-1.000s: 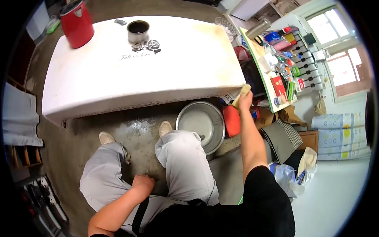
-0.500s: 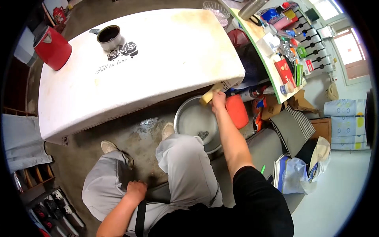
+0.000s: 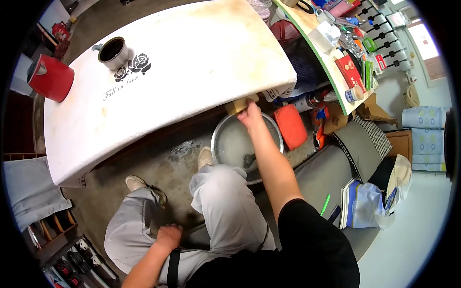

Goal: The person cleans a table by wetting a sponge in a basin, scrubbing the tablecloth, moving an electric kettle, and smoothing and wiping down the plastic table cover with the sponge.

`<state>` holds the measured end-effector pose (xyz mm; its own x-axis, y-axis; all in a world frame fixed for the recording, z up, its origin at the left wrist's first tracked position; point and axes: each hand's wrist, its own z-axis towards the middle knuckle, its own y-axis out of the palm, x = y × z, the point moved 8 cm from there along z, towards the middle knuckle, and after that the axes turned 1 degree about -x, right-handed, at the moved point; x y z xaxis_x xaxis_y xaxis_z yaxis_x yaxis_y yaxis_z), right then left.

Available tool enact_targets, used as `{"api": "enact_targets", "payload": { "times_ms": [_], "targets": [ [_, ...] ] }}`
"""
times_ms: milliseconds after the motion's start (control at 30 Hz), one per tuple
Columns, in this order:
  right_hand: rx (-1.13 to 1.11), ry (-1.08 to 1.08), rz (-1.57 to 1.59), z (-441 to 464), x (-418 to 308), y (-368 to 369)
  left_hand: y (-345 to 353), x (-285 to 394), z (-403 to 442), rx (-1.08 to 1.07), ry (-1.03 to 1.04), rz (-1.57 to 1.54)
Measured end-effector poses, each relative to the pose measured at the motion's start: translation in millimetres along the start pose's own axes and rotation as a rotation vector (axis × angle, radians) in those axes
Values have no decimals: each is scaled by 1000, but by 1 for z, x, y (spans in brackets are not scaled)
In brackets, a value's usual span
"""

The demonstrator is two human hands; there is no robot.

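My right hand is closed around a yellow, sponge-like block, just under the front edge of the white table cover. Part of the block is hidden by the fingers. Below that hand is a round metal basin with cloudy liquid in it; a dark grey clump lies at its near side. My left hand rests on my left thigh with nothing visible in it, its fingers loosely bent over the trouser leg.
On the table stand a metal bowl with dark contents and a red kettle. A red plastic item sits right of the basin. A cluttered side table and a grey sofa are at the right.
My right hand has moved left and slightly up with the yellow block, from the basin's right rim to the table's edge. The view has shifted a little; my left hand stays on the thigh.
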<state>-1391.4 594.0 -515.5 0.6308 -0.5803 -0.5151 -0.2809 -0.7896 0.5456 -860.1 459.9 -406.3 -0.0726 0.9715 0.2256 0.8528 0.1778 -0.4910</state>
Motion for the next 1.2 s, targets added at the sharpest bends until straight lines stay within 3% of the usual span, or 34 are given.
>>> {"api": "enact_targets", "payload": {
  "times_ms": [33,167,267,367,500,567,700,900,1067,1200],
  "targets": [
    [-25,73,46,14,13,-27,-7,3,-3,27,32,-14],
    [-51,-14,253,-24,1,-70,-21,12,-3,78,229,-316],
    [-79,-103,237,-30,-10,-75,6,-6,24,7,284,-965],
    [-178,-56,244,-45,-20,-49,-37,-14,49,190,321,-735],
    [-242,-47,212,-78,-35,-27,-97,-18,104,169,247,-1426],
    [-253,-72,216,-86,-37,-37,-132,-6,126,238,235,-1604],
    [-128,-118,260,-147,-39,-51,-183,25,151,259,273,-1617],
    [-192,-94,168,-190,-70,-46,-213,65,168,114,295,-1670],
    [-224,25,28,-198,-79,-45,-244,125,181,51,435,-1642],
    [-172,15,-76,-192,-85,-52,-268,152,184,-69,549,-1891]
  ]
}}
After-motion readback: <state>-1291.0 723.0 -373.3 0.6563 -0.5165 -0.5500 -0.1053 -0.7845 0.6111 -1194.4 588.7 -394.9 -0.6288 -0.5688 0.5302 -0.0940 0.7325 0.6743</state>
